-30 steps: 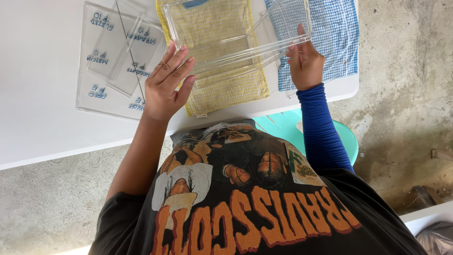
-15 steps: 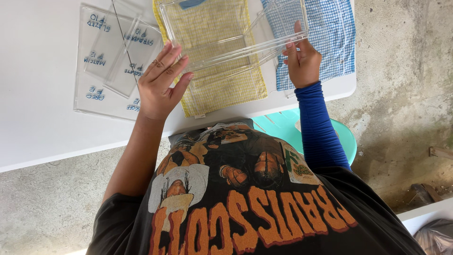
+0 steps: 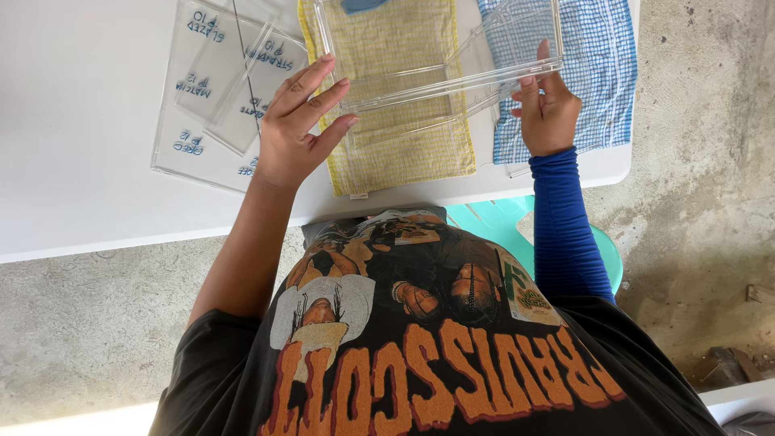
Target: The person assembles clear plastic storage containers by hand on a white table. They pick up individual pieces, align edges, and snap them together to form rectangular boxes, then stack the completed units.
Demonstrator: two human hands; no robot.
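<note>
Left hand (image 3: 300, 123), fingers spread, steadies a clear tray (image 3: 436, 60) over the worktop's (image 3: 81, 202) near edge; right hand (image 3: 547, 106) apparently pinches its rim.

Beside my left hand (image 3: 297, 127), clear flat acrylic sign panels (image 3: 211, 97) with blue handwritten lettering lay overlapped on the white table (image 3: 73, 161).
</note>
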